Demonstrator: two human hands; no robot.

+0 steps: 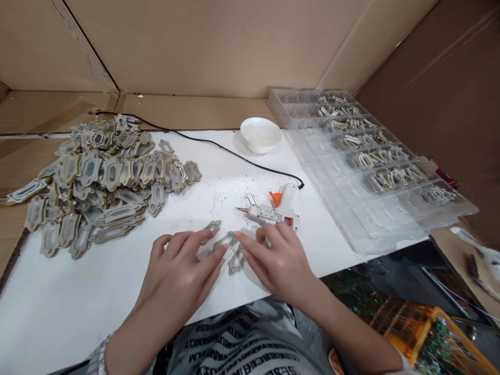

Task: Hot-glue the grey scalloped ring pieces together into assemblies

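Two hands, left (175, 263) and right (283, 258), bend their fingers onto a grey frame (228, 236) at six o'clock on the surface (97, 291); a firm grip I cannot tell. Just past the right, toward twelve, lies a glue gun (267, 213): a stray knuckle could knock it. Toward ten, the overlapping pile (91, 169) could slide if bumped.

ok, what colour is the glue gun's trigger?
The trigger is orange, seen in the head view, the only one.

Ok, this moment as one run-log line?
left hand: fingers at grey frames | right hand: fingers at same frames | glue gun: lying beyond hands | clear tray: right side, part-filled
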